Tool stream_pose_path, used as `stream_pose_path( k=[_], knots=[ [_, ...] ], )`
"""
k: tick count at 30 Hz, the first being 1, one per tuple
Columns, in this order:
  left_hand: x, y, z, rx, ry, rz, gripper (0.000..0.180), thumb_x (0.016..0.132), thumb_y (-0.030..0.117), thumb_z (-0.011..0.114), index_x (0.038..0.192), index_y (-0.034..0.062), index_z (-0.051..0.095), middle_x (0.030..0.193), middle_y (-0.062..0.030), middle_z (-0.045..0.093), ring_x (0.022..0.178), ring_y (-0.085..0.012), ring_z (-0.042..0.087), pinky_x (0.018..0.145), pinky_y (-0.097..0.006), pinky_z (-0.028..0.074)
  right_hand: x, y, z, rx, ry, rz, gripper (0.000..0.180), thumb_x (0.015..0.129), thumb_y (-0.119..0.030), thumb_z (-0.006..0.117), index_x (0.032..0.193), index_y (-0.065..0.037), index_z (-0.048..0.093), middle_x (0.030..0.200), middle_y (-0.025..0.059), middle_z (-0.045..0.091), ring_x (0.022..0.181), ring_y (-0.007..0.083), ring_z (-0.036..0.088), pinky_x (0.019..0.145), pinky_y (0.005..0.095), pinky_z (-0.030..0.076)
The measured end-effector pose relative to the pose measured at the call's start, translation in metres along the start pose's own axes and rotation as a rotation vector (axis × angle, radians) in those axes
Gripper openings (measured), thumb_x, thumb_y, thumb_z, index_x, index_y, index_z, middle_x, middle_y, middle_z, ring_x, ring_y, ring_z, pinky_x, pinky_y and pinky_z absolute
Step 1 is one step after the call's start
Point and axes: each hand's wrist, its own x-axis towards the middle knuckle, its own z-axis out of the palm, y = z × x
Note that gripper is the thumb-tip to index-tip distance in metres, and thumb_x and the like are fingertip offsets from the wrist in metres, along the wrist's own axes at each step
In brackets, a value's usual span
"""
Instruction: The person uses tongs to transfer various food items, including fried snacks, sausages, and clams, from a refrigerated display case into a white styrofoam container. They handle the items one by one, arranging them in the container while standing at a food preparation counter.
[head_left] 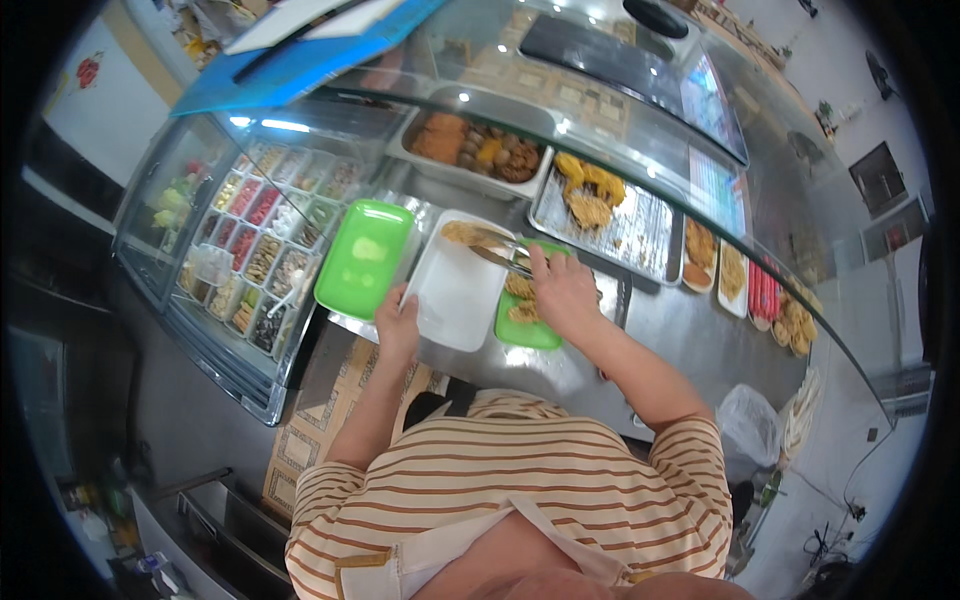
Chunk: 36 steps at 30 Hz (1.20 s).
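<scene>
Right hand (567, 295), tongs (502, 262), green tray (535, 337) of browned pieces (523, 313)

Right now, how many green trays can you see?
2. One green tray lies left of the white tray; the other green tray is right of it, holding brown food pieces, partly hidden by the right hand. More could be hidden.

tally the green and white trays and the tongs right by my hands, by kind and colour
bright green rectangular plastic-looking trays: 2
white rectangular plastic-looking tray: 1
silver metal tongs, in the right hand: 1 pair
total: 4
</scene>
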Motion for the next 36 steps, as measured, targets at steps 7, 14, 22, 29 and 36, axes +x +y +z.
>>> stream_pose_path(
  k=[7,14,22,29,36],
  knots=[
    [-0.01,-0.019,0.006,-0.08,-0.037,-0.009,0.019,0.092,0.002,0.052,0.11,-0.0016,0.055,0.098,-0.0053,0.061,0.085,-0.0103,0.057,0.078,-0.025,0.047,-0.03,-0.004,-0.006,0.327,-0.155,0.146,0.056,0.079,-0.024,0.069,0.126,-0.003,0.047,0.091,0.017,0.057,0.075,0.0327,0.061,0.062,0.0417,0.05],
    [-0.014,-0.044,-0.001,-0.084,-0.123,-0.06,0.021,0.092,0.002,0.052,0.113,-0.0004,0.052,0.101,-0.0069,0.061,0.088,-0.0123,0.058,0.081,-0.027,0.048,-0.047,-0.005,0.027,0.392,-0.171,0.173,0.057,0.079,-0.025,0.068,0.126,-0.005,0.044,0.092,0.0177,0.06,0.08,0.0355,0.062,0.064,0.0426,0.051],
    [-0.028,-0.065,-0.022,-0.132,-0.016,-0.07,0.018,0.093,0.001,0.051,0.111,0.0003,0.052,0.101,-0.006,0.06,0.087,-0.0107,0.056,0.081,-0.025,0.047,-0.101,0.059,0.029,0.325,-0.249,0.648,0.055,0.081,-0.024,0.067,0.13,-0.009,0.047,0.093,0.0178,0.06,0.08,0.0365,0.062,0.067,0.0455,0.05],
    [-0.021,-0.101,-0.023,-0.029,0.078,-0.094,0.023,0.091,-0.003,0.048,0.115,-0.0022,0.051,0.105,-0.0084,0.057,0.094,-0.0147,0.053,0.087,-0.029,0.044,-0.085,0.154,0.066,-0.043,-0.182,0.553,0.042,0.079,-0.015,0.063,0.117,-0.003,0.049,0.091,0.0176,0.06,0.08,0.0344,0.062,0.063,0.0449,0.05],
    [-0.016,-0.118,-0.031,0.061,0.082,-0.178,0.024,0.09,-0.001,0.053,0.114,-0.003,0.053,0.099,-0.0071,0.059,0.088,-0.0138,0.055,0.082,-0.027,0.045,-0.044,0.167,0.093,-0.251,-0.216,0.486,0.018,0.084,-0.014,0.054,0.099,-0.004,0.056,0.079,0.0116,0.061,0.074,0.0261,0.064,0.056,0.0394,0.051]
  ],
)
